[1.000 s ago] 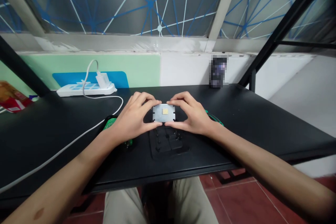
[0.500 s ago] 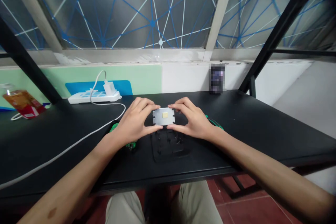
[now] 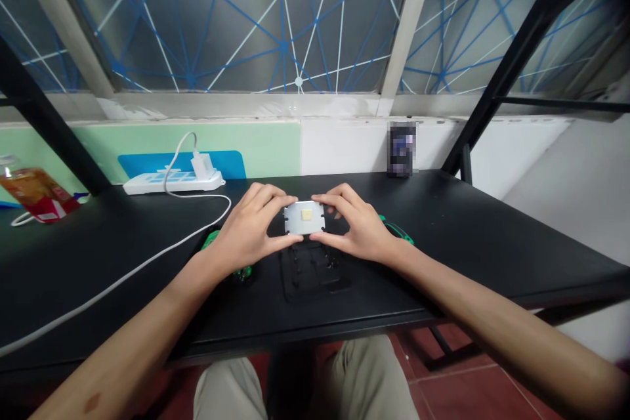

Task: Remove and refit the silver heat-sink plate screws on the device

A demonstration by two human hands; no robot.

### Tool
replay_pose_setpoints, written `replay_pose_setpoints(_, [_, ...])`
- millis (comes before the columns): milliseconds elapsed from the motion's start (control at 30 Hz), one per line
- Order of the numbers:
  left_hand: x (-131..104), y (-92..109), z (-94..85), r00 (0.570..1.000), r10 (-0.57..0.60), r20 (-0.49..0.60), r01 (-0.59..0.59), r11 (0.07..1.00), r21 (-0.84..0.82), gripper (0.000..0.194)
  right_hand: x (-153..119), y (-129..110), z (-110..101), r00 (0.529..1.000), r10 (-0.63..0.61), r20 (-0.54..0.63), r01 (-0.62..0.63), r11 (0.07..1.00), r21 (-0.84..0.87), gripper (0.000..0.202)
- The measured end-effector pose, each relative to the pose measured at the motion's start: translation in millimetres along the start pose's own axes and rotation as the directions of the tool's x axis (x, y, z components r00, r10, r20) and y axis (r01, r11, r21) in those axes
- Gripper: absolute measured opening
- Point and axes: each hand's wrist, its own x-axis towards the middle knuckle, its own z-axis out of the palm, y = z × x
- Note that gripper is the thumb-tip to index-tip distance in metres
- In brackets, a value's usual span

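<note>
Fingers (image 3: 279, 199) of the left hand (image 3: 249, 226) and right hand (image 3: 359, 224) pinch a silvery plate (image 3: 294, 223) by its opposite ends, pale-yellow square (image 3: 307, 214) facing the camera; plate hides the far part of a black tray (image 3: 298, 292), contents too dark to identify, on the black table (image 3: 467, 236). Far left, a bottle (image 3: 37, 190) shows amber contents. Left hand partly blocks green parts (image 3: 210, 238), right hand a green piece (image 3: 399, 230); white cable (image 3: 123, 281) trails from a power strip (image 3: 147, 185).
</note>
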Motion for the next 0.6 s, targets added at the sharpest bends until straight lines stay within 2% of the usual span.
replay_pose_setpoints(167, [-0.3,1.8,-0.5,1.000,-0.026,0.015,0.027,0.999,-0.032,0.050,0.5,1.9,0.6,0.999,0.016,0.046,-0.019,0.997,0.070,0.063])
replay_pose_setpoints(333, [1.4,3.3,-1.2,0.999,-0.026,0.020,0.027,0.999,-0.032,0.049,0.5,4.5,-0.5,0.999,0.022,0.025,-0.024,0.994,0.110,0.059])
replay_pose_setpoints(600, [5.8,7.1,0.7,0.989,-0.079,0.123,0.069,0.994,0.082,0.048,-0.5,-2.7,-1.2,1.000,-0.012,-0.001,0.012,0.981,0.192,0.062])
